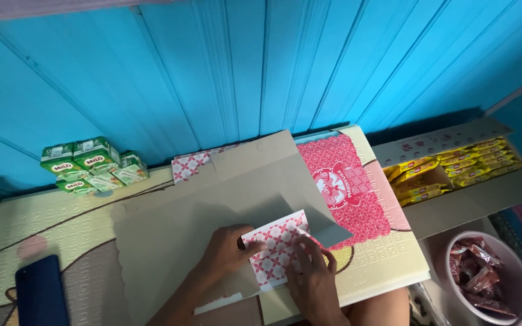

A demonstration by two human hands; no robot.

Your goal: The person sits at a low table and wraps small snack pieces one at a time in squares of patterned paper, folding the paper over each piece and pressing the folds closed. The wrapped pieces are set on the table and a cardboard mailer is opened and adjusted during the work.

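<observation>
Holding: left hand [228, 253] and right hand [312, 278] pressed flat together on red-and-white patterned flat cardboard box blank [276, 247], resting on grey cardboard sheet [212, 205].
Feel: probably light, bendy, creases easily.
Grip: edges, near folds.

Cartons [92, 166] left; snack box [454, 172] right

Green drink cartons [92, 164] stacked at ten o'clock; yellow snack packets [454, 166] boxed at two; red-wrapped packets [477, 274] at four.
</observation>
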